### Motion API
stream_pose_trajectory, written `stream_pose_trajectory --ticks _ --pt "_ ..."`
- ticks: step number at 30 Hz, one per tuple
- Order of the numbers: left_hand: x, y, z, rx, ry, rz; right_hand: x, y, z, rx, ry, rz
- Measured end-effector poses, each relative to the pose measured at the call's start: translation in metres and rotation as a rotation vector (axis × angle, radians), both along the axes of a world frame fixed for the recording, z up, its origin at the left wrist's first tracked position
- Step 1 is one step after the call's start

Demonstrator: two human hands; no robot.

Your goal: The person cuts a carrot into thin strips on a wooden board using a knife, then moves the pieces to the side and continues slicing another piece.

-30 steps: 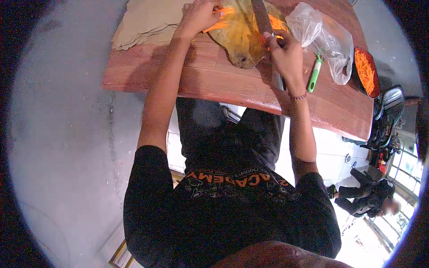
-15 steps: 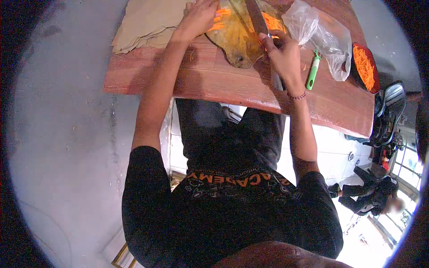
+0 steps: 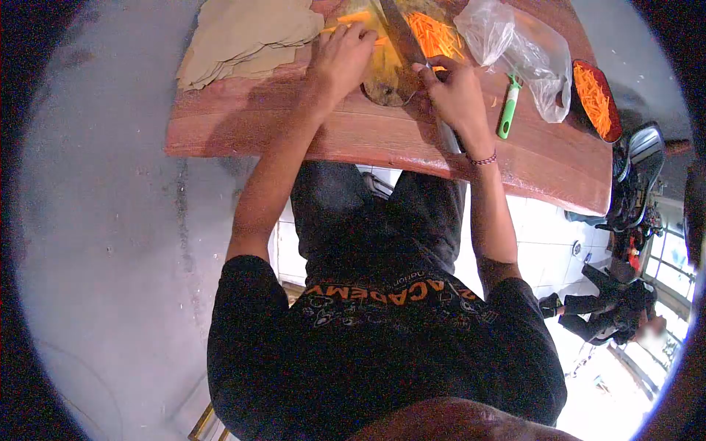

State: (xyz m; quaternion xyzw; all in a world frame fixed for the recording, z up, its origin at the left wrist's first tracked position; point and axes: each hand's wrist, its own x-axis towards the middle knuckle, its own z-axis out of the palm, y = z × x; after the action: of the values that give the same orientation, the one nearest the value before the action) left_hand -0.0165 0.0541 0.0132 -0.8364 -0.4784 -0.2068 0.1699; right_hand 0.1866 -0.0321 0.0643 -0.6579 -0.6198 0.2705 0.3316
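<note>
My right hand (image 3: pixel 457 92) grips a knife (image 3: pixel 403 33) by its handle. Its broad blade slants up and left over a worn wooden cutting board (image 3: pixel 386 90). To the right of the blade lies a heap of thin carrot strips (image 3: pixel 434 35). My left hand (image 3: pixel 344 60) is at the board's left side, fingers bent down onto orange carrot pieces (image 3: pixel 356 18). The fingertips partly cover these pieces.
Brown paper sheets (image 3: pixel 250 33) lie on the wooden table (image 3: pixel 353 136) at left. At right are a clear plastic bag (image 3: pixel 533 62), a green-and-white peeler (image 3: pixel 508 110) and a dark bowl of carrot strips (image 3: pixel 593 103). Another person (image 3: pixel 614 309) is farther off at right.
My left hand has moved down and to the right, nearer the knife, with its fingers on the carrot pieces. My right hand still holds the knife, shifted slightly left. The view has shifted a little.
</note>
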Motion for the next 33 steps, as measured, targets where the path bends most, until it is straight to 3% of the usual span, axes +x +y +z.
stream_pose_trajectory --ticks 4,8,10,14,16,20,22,26,28,31,33 --pt "-0.002 -0.014 0.013 -0.221 -0.127 -0.035 0.001 -0.003 -0.009 0.010 -0.012 -0.011" --pt "-0.016 0.000 0.009 -0.186 -0.082 -0.073 -0.002 -0.006 0.002 -0.026 -0.050 0.009" --pt "-0.020 0.008 0.011 -0.346 -0.226 -0.172 -0.003 -0.008 0.002 -0.011 -0.060 0.021" --pt "-0.018 0.015 0.028 -0.513 -0.182 -0.083 -0.001 -0.008 -0.008 0.033 -0.021 0.026" --pt "-0.018 0.023 0.032 -0.591 -0.270 -0.184 -0.001 -0.008 -0.009 0.040 -0.027 -0.005" --pt "-0.014 0.025 0.041 -0.571 -0.090 -0.136 -0.001 -0.010 -0.001 0.019 -0.048 0.011" --pt "-0.016 0.026 0.042 -0.694 -0.223 -0.030 0.001 -0.010 0.000 -0.049 -0.056 0.009" --pt "-0.021 0.026 0.045 -0.619 -0.226 -0.067 0.002 -0.013 0.003 -0.035 -0.083 0.002" --pt "-0.019 0.025 0.041 -0.653 -0.523 -0.163 0.005 -0.014 0.002 -0.033 -0.061 0.008" --pt "0.000 0.002 0.039 -0.779 -0.703 -0.198 0.006 -0.016 -0.002 -0.065 0.043 -0.005" --pt "0.007 -0.007 0.027 -0.726 -0.605 -0.139 0.004 -0.019 0.000 -0.031 -0.022 -0.004"
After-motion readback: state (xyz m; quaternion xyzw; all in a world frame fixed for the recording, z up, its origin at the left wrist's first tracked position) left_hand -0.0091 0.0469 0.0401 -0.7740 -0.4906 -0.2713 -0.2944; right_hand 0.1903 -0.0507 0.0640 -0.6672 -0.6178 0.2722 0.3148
